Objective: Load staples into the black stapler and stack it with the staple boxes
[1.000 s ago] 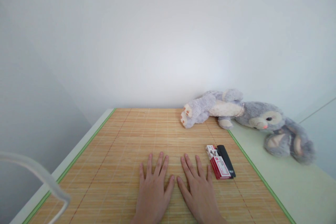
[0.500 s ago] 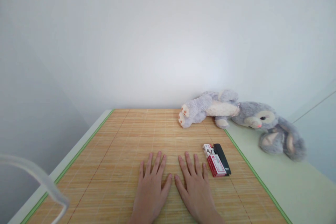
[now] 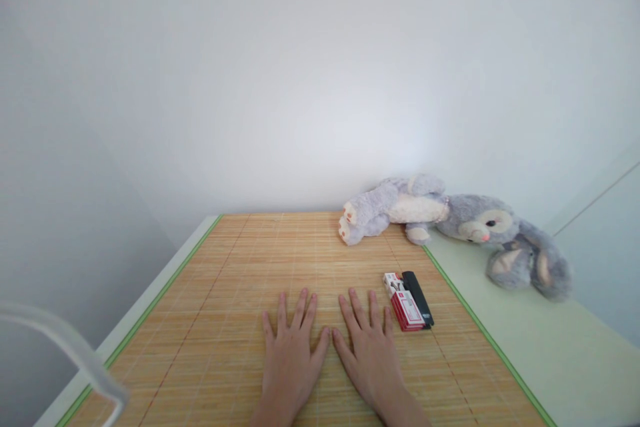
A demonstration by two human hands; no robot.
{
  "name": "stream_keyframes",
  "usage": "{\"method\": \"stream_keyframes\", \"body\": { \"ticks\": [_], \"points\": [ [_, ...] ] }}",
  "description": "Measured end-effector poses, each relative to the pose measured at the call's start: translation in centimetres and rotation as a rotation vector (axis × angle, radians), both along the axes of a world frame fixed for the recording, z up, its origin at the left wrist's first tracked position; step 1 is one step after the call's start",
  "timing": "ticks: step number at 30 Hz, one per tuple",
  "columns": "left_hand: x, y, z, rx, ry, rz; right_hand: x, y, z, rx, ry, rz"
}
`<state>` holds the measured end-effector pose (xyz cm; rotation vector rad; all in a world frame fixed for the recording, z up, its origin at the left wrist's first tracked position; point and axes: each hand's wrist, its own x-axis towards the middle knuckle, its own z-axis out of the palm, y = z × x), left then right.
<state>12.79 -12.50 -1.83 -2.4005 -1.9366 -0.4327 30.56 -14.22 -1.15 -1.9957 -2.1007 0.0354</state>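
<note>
My left hand (image 3: pixel 291 358) lies palm down on the bamboo mat (image 3: pixel 215 320), fingers spread and holding nothing. Beside it, my right hand (image 3: pixel 369 358) rests flat in the same way, the two thumbs almost meeting. To the right of my right hand, apart from its fingers, is a small stack of red and white boxes (image 3: pixel 406 309). A black stapler (image 3: pixel 418 298) lies along the right side of those boxes. A small metallic item seems to show near the white box at the back, too small to name.
A grey plush rabbit (image 3: pixel 423 209) lies on its side at the back right, against the white wall (image 3: pixel 300 80). The mat has a green edge, and pale tabletop (image 3: pixel 545 333) shows beyond it. A white curved cable or tube (image 3: pixel 65 340) reaches in at the lower left.
The view has shifted slightly, so the rabbit, boxes and stapler appear a little further left. Both hands stay flat on the mat; the left fingers look slightly more spread.
</note>
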Motion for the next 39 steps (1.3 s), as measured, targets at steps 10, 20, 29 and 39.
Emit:
{"method": "stream_keyframes", "body": {
  "ticks": [10, 20, 29, 39],
  "points": [
    [0.17, 0.08, 0.12, -0.016, 0.009, 0.019, -0.39, 0.12, -0.21, -0.01, -0.014, -0.037],
    [0.13, 0.2, 0.01, -0.032, 0.034, 0.031, -0.35, 0.35, -0.51, -0.023, -0.032, -0.039],
    [0.13, 0.23, -0.14, -0.037, 0.026, 0.03, -0.26, 0.29, -0.33, -0.041, -0.027, -0.039],
    [0.11, 0.26, -0.05, -0.04, 0.02, 0.026, -0.28, 0.39, -0.26, -0.035, -0.032, -0.038]
  ]
}}
